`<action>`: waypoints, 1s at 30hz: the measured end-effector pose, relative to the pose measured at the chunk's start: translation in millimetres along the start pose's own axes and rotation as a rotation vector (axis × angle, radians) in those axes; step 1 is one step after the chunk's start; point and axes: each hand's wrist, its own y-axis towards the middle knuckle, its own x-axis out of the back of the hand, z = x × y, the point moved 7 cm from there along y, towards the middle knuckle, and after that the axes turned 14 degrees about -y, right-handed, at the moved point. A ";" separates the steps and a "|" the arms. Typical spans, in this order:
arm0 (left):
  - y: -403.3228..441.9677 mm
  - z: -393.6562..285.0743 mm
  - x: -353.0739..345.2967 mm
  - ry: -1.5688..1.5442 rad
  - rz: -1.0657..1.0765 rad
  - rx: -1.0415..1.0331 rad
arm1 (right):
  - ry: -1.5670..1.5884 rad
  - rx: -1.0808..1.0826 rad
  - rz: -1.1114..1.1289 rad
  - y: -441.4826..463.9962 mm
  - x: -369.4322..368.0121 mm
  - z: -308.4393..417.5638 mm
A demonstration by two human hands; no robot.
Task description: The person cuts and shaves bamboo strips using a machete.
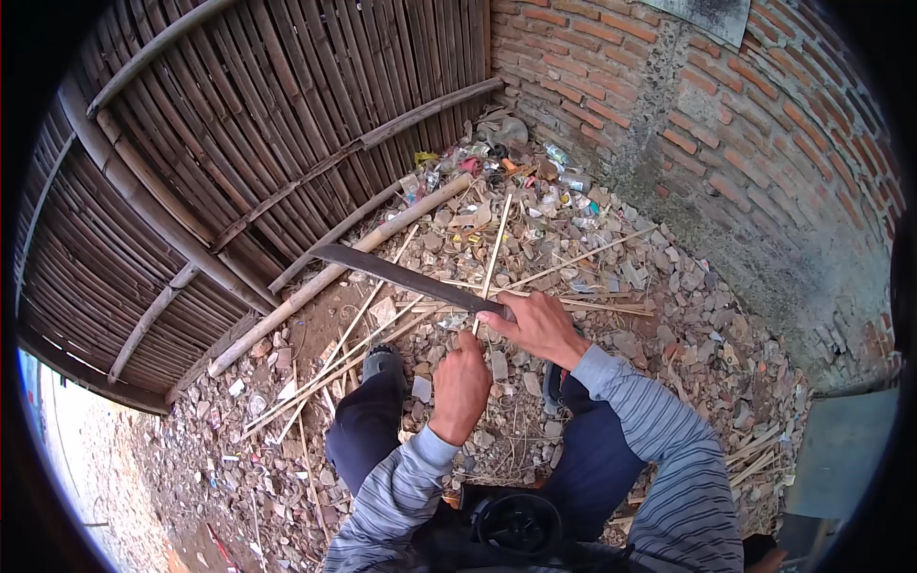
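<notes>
My right hand (541,329) is wrapped round the near end of a machete (406,277), whose handle is hidden in the fist. Its long dark blade reaches out to the left, ahead of me. Closer to my body, my left hand (460,387) is closed on the lower end of a thin pale bamboo strip (496,248). That strip points away from me and crosses the machete near the right thumb. Whether the blade touches the strip I cannot tell. More bamboo strips (325,382) lie on the ground beyond and left of my hands.
Rubble (630,372) covers the ground around my shoes (383,363). A thick bamboo pole (330,277) lies along the bamboo fence (315,105) at left. A brick wall (726,143) stands at right. Litter (516,158) is heaped in the far corner.
</notes>
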 end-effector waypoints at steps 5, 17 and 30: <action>-2.8 5.3 -3.9 0.026 -0.004 0.007 | -0.021 0.077 -0.045 -12.8 -5.5 9.9; -4.5 -0.9 -0.6 -0.019 0.037 0.012 | 0.081 -0.050 -0.081 0.9 -3.7 -29.5; -9.7 -4.7 -1.5 -0.066 0.055 -0.032 | 0.100 -0.220 -0.154 11.8 17.1 -71.1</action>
